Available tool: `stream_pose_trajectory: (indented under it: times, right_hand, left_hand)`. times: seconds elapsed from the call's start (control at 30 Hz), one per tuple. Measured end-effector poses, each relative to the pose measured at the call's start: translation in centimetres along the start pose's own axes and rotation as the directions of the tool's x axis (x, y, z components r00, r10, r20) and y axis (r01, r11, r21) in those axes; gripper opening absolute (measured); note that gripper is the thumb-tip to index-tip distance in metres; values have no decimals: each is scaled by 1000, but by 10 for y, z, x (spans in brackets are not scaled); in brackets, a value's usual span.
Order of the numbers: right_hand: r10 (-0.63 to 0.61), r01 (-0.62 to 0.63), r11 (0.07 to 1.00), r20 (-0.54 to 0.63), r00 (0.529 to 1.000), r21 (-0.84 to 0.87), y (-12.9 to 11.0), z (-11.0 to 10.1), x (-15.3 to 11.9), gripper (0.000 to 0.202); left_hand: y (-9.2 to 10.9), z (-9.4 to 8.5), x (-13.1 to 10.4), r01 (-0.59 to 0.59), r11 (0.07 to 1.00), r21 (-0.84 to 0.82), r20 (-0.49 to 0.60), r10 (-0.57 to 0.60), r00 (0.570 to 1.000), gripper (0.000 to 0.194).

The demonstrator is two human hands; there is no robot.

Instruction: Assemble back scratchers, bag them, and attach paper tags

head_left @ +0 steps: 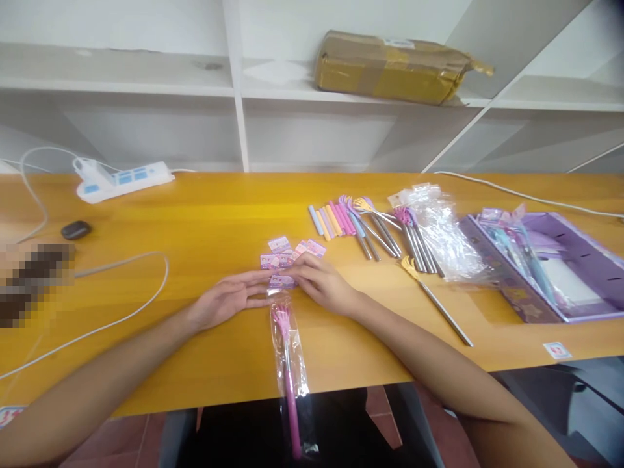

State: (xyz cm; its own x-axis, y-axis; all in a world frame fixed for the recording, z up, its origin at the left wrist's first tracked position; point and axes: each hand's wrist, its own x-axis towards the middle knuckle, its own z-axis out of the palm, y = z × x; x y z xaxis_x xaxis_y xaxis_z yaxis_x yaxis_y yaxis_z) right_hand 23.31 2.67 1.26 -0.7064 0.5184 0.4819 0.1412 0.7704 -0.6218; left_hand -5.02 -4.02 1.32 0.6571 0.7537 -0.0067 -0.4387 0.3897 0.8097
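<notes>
Just left of a small pink-and-purple printed card [281,281], my left hand [225,302] lies with its fingers stretched out, the tips reaching the card and the top of a clear plastic bag [303,364]. My right hand [325,283] has its fingers bent and closed at the card's right end. Inside the bag lies a pink back scratcher [291,403], claw end toward my hands, its handle extending past the table's front edge. More printed cards [279,245] lie loosely grouped just beyond my fingers.
Coloured handle tubes [331,221], several back scratchers [419,244] and clear bags [453,240] lie to the right. One yellow-clawed scratcher [439,302] lies apart. A purple box [517,296] holds bagged pieces. At left are a power strip [127,182], cable and black object [76,229].
</notes>
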Motion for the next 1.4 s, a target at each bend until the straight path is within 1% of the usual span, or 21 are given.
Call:
stream_pose_trajectory:
  times: [0.1,0.23,0.47,0.53,0.6,0.7,0.77,0.8,0.9,0.97,1.03,1.1,1.2,1.27,1.33,1.4]
  right_hand:
    - [-11,11,1000,-7,1000,5,1,1,-1,35]
    - [-64,64,998,19,998,14,3,4,-3,32]
    - [-63,63,998,39,997,9,0,3,-5,39]
    - [-26,26,1000,24,999,5,-3,4,-5,37]
    - [46,-45,999,-7,999,20,-4,7,-5,36]
    - [149,-145,986,-50,988,82,-3,13,-5,51]
    - [168,-160,980,-61,984,120,-1,15,-5,50]
    - [162,-153,980,-66,985,125,0,16,-4,44]
    - [97,-89,992,-95,991,91,-1,14,-3,16]
    - [47,-40,997,-107,993,72,-3,13,-3,7]
    - [4,3,998,-101,995,67,-5,12,-2,7]
    - [-35,40,997,-76,996,64,-5,12,-3,10]
    - [-98,99,994,-22,995,35,-4,15,-6,14]
    - [-131,131,991,13,991,-6,-4,18,-8,15]
    - [-148,150,987,45,988,-51,-5,20,-10,15]
    - [-147,152,986,74,986,-74,-8,21,-11,15]
  left_hand:
    - [1,1,0,8,1000,-4,4,-8,1000,61]
    - [1,0,1,-6,1000,-2,-8,6,1000,57]
    - [1,0,1,3,1000,7,-9,-3,1000,58]
    - [2,0,1,3,1000,11,-5,-3,1000,59]
    - [3,1,0,4,1000,14,-11,-4,1000,60]
    - [4,2,0,8,1000,25,-18,-7,1000,58]
    - [4,2,0,3,999,33,-13,-3,1000,56]
    - [4,2,-1,0,999,36,-10,0,1000,55]
    - [2,1,-1,-9,999,44,-23,10,1000,51]
    - [0,0,-2,-1,998,66,-51,4,999,49]
    - [-2,-1,-2,22,993,114,-81,-13,997,48]
    - [-5,0,-2,56,977,207,-113,-33,993,45]
    - [-6,3,-3,120,899,420,-175,-50,983,39]
    - [-6,5,-3,142,839,525,-201,-40,979,36]
    - [-6,6,-2,149,815,559,-211,-34,977,35]
    - [-8,8,-2,157,817,555,-219,-38,975,34]
